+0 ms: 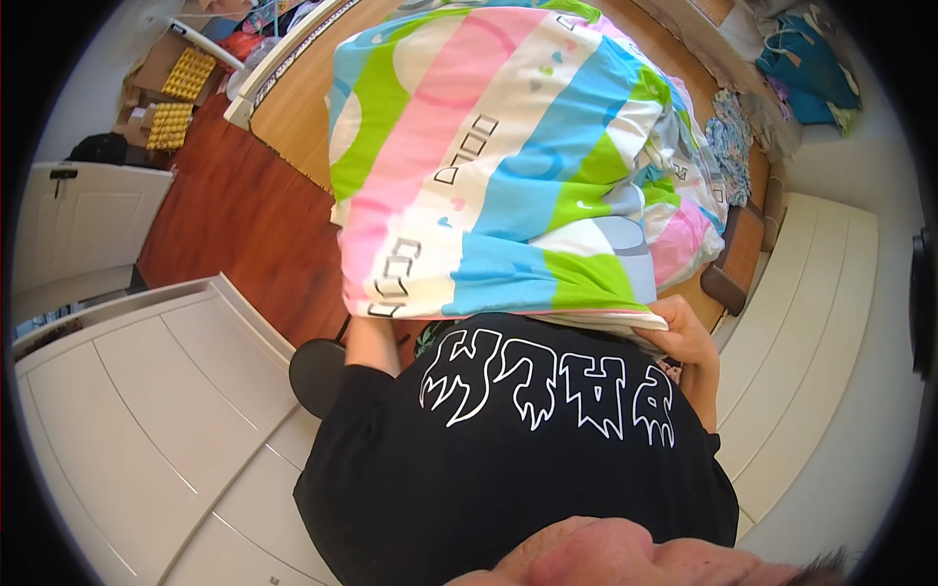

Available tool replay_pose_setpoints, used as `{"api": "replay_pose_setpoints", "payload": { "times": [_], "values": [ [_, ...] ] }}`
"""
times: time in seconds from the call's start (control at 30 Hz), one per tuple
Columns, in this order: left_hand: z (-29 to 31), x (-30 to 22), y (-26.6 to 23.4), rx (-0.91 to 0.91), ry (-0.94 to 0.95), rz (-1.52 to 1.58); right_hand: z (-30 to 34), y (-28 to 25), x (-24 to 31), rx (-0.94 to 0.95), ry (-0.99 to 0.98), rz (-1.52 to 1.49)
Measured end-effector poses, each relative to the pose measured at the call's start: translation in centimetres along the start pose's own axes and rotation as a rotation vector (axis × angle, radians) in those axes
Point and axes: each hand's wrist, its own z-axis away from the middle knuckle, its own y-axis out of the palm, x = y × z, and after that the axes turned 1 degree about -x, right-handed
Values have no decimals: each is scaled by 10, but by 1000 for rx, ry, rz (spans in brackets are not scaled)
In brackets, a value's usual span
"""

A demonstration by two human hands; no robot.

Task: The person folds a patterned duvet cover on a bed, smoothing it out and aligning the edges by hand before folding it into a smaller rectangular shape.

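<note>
A large duvet cover (489, 166) with pink, white, blue and green diagonal stripes spreads out in front of me, its near edge drawn up against my black shirt. At the near right corner, my right hand (681, 330) is closed on the cover's edge, thumb on the pale hem. On the left, my forearm (371, 344) passes beneath the near left corner. The cloth hides my left hand, so its fingers do not show. Toward the right the cover bunches into loose folds.
Under the cover is a bed with a wooden surface (298, 117). A brown bolster (733, 256) and crumpled clothes (728, 137) lie along its right side. A dark round stool (319, 377) stands by my left arm. White cabinets (147, 391) are at left; boxes (156, 73) sit far left.
</note>
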Motion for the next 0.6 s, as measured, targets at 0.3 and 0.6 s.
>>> {"api": "replay_pose_setpoints", "payload": {
  "times": [0.3,0.6],
  "values": [
    [3,3,-16,22,13,82,10,-24,-26,-37,5,-151],
    [-6,-67,57,431,75,140,7,-21,-18,-103,173,-84]
  ]
}}
